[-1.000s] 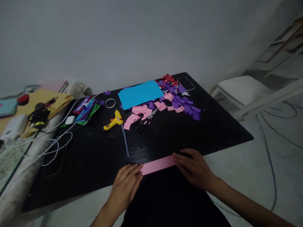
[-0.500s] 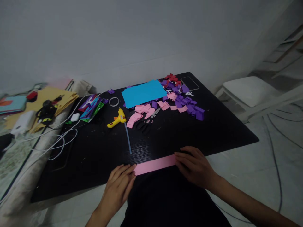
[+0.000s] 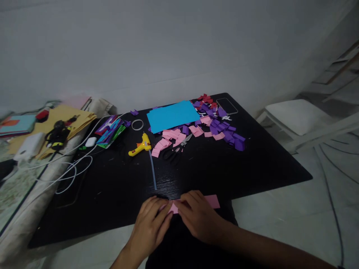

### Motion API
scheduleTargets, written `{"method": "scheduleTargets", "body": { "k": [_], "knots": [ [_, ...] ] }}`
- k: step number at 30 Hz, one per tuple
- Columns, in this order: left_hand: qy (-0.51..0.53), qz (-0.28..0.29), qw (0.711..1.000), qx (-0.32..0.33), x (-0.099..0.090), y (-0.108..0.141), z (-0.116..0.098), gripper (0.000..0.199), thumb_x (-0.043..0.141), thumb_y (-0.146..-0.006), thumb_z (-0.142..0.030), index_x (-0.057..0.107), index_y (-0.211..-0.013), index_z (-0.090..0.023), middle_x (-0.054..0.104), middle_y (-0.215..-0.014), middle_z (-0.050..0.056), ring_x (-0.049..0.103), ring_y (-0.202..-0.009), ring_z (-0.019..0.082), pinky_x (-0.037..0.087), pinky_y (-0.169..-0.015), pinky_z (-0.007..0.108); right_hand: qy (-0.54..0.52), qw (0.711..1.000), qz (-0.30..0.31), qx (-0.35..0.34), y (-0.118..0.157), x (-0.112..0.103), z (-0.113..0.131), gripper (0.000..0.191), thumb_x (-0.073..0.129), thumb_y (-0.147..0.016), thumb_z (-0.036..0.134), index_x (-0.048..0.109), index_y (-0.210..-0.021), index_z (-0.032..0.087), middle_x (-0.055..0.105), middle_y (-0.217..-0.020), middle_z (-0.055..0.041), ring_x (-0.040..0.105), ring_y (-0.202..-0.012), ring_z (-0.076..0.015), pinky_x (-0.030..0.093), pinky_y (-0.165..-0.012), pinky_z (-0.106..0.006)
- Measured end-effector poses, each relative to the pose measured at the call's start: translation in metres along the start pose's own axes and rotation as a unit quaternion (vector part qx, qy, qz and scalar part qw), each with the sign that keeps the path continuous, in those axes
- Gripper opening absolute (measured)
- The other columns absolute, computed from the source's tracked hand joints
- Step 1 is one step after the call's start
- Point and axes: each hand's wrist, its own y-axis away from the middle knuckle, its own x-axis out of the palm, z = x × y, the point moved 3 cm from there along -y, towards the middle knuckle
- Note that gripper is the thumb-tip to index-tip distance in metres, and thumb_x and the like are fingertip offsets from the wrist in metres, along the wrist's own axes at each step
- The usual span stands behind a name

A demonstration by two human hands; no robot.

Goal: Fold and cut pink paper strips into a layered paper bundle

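A pink paper strip (image 3: 212,201) lies along the front edge of the black table (image 3: 117,194). My left hand (image 3: 153,220) is on its left end, fingers together and bent over the paper. My right hand (image 3: 196,215) presses on the strip close beside it, with the right end of the strip showing past the knuckles. Only a short pink stretch is visible between the two hands. The fingertips partly hide the paper under them.
Behind the hands lie a yellow glue gun (image 3: 141,145) with a glue stick, black scissors (image 3: 176,149), pink pieces (image 3: 161,145), purple pieces (image 3: 238,142) and blue sheets (image 3: 174,115). White cables (image 3: 74,170) run at left; a white stool (image 3: 293,116) stands at right.
My right hand has moved left along the strip, from its right end to near my left hand. The view has shifted slightly, with the table lower in it.
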Motion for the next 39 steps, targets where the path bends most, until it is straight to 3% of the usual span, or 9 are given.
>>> {"method": "scheduleTargets", "body": {
  "k": [7, 18, 26, 33, 39],
  "knots": [
    [-0.012, 0.017, 0.999, -0.046, 0.012, -0.015, -0.002, 0.039, 0.057, -0.100, -0.016, 0.057, -0.140, -0.017, 0.068, -0.116, 0.012, 0.063, -0.104, 0.027, 0.054, -0.090, 0.044, 0.033, 0.999, 0.000, 0.021, 0.002, -0.010, -0.023, 0.030, 0.054, -0.098, 0.008, 0.065, -0.126, 0.014, 0.061, -0.101, -0.0104, 0.052, -0.092, -0.0235, 0.045, -0.085, -0.038],
    [-0.041, -0.009, 0.996, -0.077, 0.023, -0.033, -0.003, 0.029, 0.056, -0.101, -0.016, 0.064, -0.129, -0.018, 0.068, -0.116, 0.012, 0.064, -0.104, 0.027, 0.052, -0.088, 0.043, 0.043, 0.996, 0.005, 0.072, -0.006, -0.013, -0.028, 0.037, 0.057, -0.092, 0.003, 0.066, -0.127, 0.014, 0.062, -0.100, -0.0097, 0.054, -0.090, -0.0230, 0.046, -0.081, -0.037],
    [-0.028, -0.019, 0.996, -0.078, 0.022, -0.033, -0.004, 0.034, 0.058, -0.100, -0.015, 0.062, -0.134, -0.018, 0.069, -0.116, 0.012, 0.065, -0.105, 0.027, 0.051, -0.089, 0.043, 0.099, 0.984, -0.082, 0.127, 0.027, -0.042, -0.052, 0.030, 0.056, -0.094, 0.008, 0.072, -0.118, 0.017, 0.062, -0.092, -0.0096, 0.055, -0.084, -0.0225, 0.040, -0.076, -0.036],
    [-0.026, -0.022, 0.997, -0.069, 0.021, -0.033, -0.004, 0.034, 0.058, -0.100, -0.014, 0.061, -0.134, -0.017, 0.068, -0.116, 0.012, 0.064, -0.103, 0.026, 0.051, -0.088, 0.042, 0.176, 0.963, -0.120, 0.163, 0.059, -0.067, -0.079, 0.025, 0.056, -0.100, 0.016, 0.076, -0.114, 0.015, 0.061, -0.088, -0.0089, 0.053, -0.077, -0.0206, 0.036, -0.069, -0.034],
    [-0.025, -0.025, 0.996, -0.080, 0.024, -0.032, -0.003, 0.032, 0.059, -0.100, -0.014, 0.061, -0.132, -0.016, 0.067, -0.115, 0.012, 0.063, -0.103, 0.026, 0.050, -0.088, 0.042, 0.138, 0.962, -0.172, 0.163, 0.037, -0.067, -0.073, 0.017, 0.059, -0.098, 0.018, 0.074, -0.105, 0.013, 0.065, -0.092, -0.0101, 0.057, -0.083, -0.0223, 0.041, -0.076, -0.036]
  ]
}}
